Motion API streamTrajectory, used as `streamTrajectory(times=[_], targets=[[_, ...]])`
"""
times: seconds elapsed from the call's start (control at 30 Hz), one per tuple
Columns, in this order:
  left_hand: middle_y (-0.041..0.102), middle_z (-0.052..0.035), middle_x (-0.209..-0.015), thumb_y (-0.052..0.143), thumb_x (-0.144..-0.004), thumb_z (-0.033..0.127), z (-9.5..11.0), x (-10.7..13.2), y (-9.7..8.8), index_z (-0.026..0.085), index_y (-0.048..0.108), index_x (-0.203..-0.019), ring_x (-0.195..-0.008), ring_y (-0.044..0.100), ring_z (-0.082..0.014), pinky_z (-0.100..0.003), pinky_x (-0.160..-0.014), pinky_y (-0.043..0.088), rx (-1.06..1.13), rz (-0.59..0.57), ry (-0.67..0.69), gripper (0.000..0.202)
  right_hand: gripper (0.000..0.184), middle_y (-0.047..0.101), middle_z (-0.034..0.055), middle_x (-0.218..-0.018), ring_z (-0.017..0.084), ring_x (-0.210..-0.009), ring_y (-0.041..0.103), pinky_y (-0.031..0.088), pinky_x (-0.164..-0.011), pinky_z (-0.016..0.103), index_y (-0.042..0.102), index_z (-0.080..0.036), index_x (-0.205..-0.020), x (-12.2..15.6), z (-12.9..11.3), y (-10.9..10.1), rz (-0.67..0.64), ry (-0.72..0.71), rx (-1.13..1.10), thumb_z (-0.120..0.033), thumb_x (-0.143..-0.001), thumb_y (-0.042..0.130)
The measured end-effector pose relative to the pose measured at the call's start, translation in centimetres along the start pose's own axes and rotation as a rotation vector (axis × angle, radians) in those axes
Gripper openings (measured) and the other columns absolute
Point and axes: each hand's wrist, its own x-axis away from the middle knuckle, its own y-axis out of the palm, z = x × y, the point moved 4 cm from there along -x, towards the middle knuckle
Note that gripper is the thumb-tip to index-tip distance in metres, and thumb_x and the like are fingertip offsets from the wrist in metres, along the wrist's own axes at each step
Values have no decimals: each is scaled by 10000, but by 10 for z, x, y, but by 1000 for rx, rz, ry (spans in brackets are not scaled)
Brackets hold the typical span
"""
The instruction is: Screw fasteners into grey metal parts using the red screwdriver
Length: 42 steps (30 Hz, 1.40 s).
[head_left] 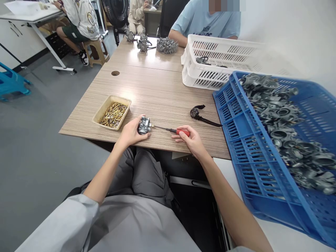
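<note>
My left hand (130, 133) is wrapped round a small grey metal carburetor part (144, 125) resting on the wooden table (157, 91) near its front edge. A brass screw sticks out of the part's right side. My right hand (190, 139) grips a red-handled screwdriver (175, 131), lying nearly level, its thin shaft pointing left with the tip at that brass screw. Both hands are closed.
A beige tray (101, 113) of brass screws lies left of the part. A black wristwatch (199, 115) lies to the right. A blue crate (236, 140) holds several grey metal parts; a white crate (199, 75) stands behind it. Other people sit at the far end.
</note>
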Motion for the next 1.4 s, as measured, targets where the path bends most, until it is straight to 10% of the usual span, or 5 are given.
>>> streamTrajectory(times=[0.23,0.5,0.83,1.4], targets=[[691,-92,-1417,806,-790,415,0,-1,1,207,520,-1487,-1294,673,-299,-395,-1150,509,6,-6,-10,782,470,751,8,-933,144,-746,759,614,-668,249,681,-247,-972,-5,-3,-11,160,-12,-192,-574,-738,924],[664,-93,-1437,810,-794,364,2,0,0,226,486,-1513,-1313,661,-296,-408,-1149,517,33,-23,14,800,466,609,-53,-591,81,-389,305,236,-355,234,625,-258,-951,-16,-15,2,192,-12,-98,-666,-814,803],[649,-80,-1430,801,-803,343,4,0,2,275,447,-1551,-1312,657,-312,-421,-1104,552,-18,-38,29,830,412,473,-66,-437,131,-396,409,338,-463,279,639,-227,-835,-39,-16,90,-105,-52,307,-629,-920,671],[654,-70,-1418,802,-801,325,8,2,1,292,427,-1567,-1296,664,-306,-396,-1079,561,-60,-48,29,854,240,504,-63,-462,140,-408,477,356,-465,270,608,-236,-813,-35,-14,95,-76,-58,379,-455,-900,658]])
